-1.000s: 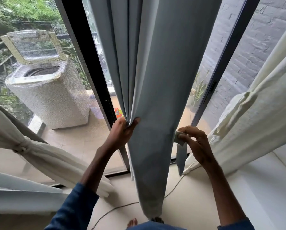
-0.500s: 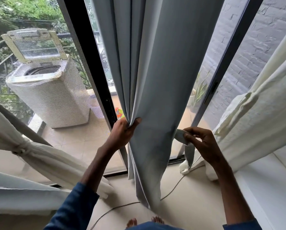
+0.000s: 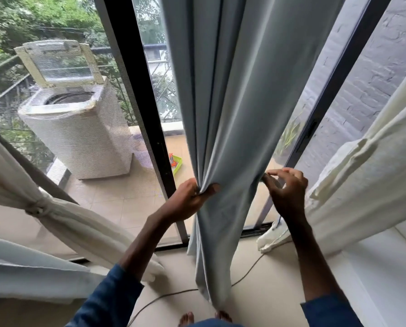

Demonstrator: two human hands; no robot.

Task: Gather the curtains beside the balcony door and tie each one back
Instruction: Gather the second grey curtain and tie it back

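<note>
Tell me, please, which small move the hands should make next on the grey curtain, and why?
Probably the right hand should draw the right edge of the grey curtain across to the left hand. The left hand grips the gathered folds, while the right part hangs flat, with the right fingertips just at its edge. No tie is around this curtain.

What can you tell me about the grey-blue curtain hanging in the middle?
The grey-blue curtain looks like smooth, opaque cloth, hanging from above the picture in long vertical folds in front of the black door frame. The left hand pinches its folds together at its left side. The right hand is at its right edge; whether it grips is unclear. Its lower end reaches the floor near bare feet. No tie is on it.
</note>
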